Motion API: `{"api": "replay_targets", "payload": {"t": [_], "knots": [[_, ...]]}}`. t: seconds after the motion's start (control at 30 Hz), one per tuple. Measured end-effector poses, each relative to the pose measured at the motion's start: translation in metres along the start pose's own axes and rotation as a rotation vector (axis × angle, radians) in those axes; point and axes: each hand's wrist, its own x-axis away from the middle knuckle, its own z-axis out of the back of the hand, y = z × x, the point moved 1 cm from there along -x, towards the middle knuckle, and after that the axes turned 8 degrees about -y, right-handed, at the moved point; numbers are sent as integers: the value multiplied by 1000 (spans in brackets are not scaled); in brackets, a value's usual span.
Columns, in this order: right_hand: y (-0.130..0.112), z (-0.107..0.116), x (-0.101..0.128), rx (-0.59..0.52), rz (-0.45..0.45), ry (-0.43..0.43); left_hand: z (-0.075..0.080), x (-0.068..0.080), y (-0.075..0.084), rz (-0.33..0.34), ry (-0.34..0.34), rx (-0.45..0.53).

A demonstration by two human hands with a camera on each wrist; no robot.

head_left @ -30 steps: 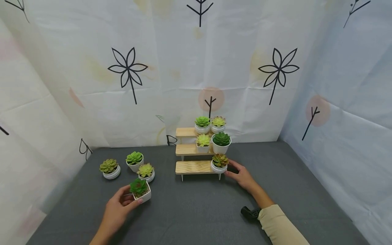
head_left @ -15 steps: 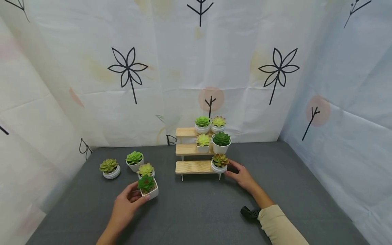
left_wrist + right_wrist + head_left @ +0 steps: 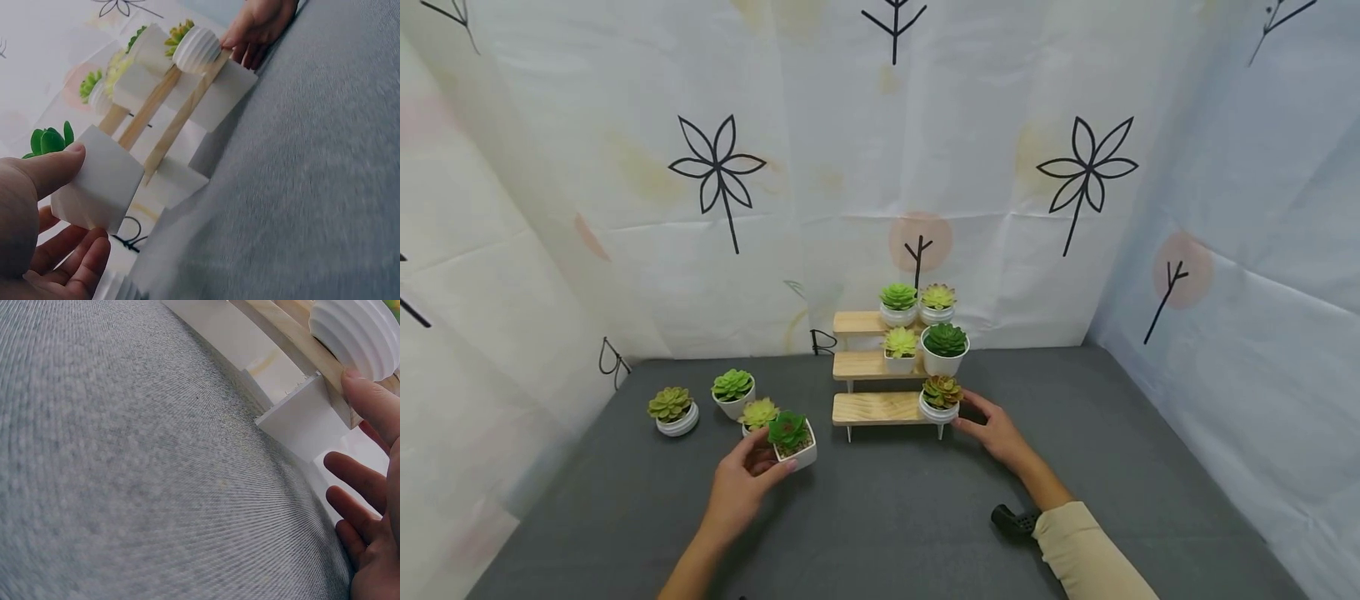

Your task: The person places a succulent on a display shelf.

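My left hand holds a potted succulent in a square white pot, its thumb on one side and fingers on the other. The pot hangs above the table, just left of a three-tier wooden display stand. In the left wrist view the white pot shows large between thumb and fingers. My right hand is at the right end of the lowest tier, beside a reddish-green succulent in a ribbed white pot. The right wrist view shows the thumb right at the shelf edge by the ribbed pot, other fingers loosely extended.
Two succulents stand on the top tier and two on the middle tier, toward the right. On the grey table at left are an olive succulent, a bright green one and a yellow-green one, partly hidden.
My left hand has carried the square-potted succulent to the right and away from me, toward the stand, now overlapping the yellow-green plant. The right hand has stayed beside the ribbed pot.
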Motion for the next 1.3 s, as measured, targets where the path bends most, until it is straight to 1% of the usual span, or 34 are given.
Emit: {"api": "replay_targets", "payload": {"t": [0.23,0.4,0.53,0.63,0.73,0.8,1.03,1.2,1.3], "knots": [[40,-1,-10,27,-11,15,-14,-7,8,-43,-22,27],[36,-2,-10,30,-31,22,-20,-14,12,-52,-29,43],[19,-2,-6,21,-32,21,-25,-19,14,-55,-36,48],[3,-1,-2,24,-26,14,-29,-23,15,-74,-48,65],[-3,0,0,56,-26,9,-34,-26,16,-92,-60,85],[-1,0,0,63,-21,9,-38,-28,16,-104,-65,90],[35,-2,-10,51,-17,24,-51,-34,22,-131,-79,104],[40,-2,-11,57,5,30,-59,-37,27,-129,-86,88],[40,-2,-10,58,-3,29,-63,-40,29,-127,-94,74]]}}
